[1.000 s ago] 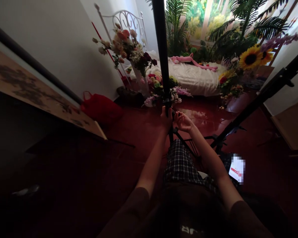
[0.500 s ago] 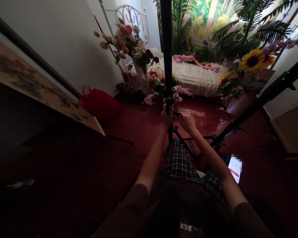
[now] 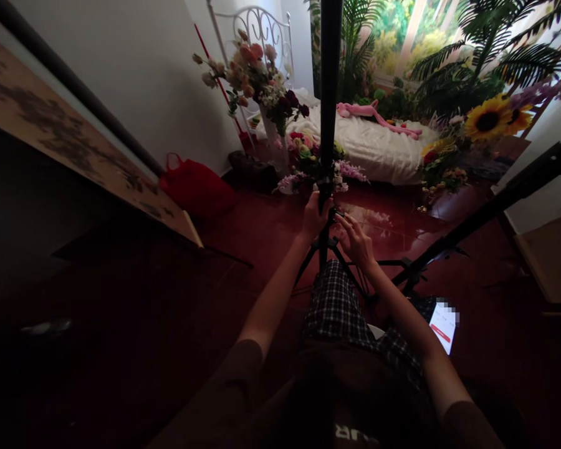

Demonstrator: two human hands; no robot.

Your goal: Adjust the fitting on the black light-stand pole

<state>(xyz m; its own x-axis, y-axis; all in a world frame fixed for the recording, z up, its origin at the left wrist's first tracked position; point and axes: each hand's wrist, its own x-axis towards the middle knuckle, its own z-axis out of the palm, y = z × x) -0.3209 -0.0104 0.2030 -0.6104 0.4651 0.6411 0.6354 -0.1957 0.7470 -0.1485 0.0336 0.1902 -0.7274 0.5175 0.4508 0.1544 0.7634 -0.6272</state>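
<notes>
A black tripod stand [image 3: 330, 93] rises upright in front of me, its pole running out of the top of the view and its legs spread on the floor. My left hand [image 3: 313, 215] is wrapped round the pole just below a collar. On the pole's right side, the fingertips of my right hand [image 3: 356, 242] are at a small black knob [image 3: 338, 215], with the fingers somewhat stretched. The knob is partly hidden by those fingers. My knee, in checked cloth, is just below the hands.
A second black stand [image 3: 490, 209] slants across the right. A lit phone [image 3: 443, 330] lies near my right forearm. Flowers [image 3: 257, 75], a white-covered bed [image 3: 378, 149] and sunflowers [image 3: 489, 118] are ahead. At left are a red bag [image 3: 194, 190] and a painted scroll [image 3: 84, 140].
My right hand's fingers have gone from a tight pinch at the knob to a looser, more stretched pose. My left hand stays round the pole. The whole view has shifted slightly.
</notes>
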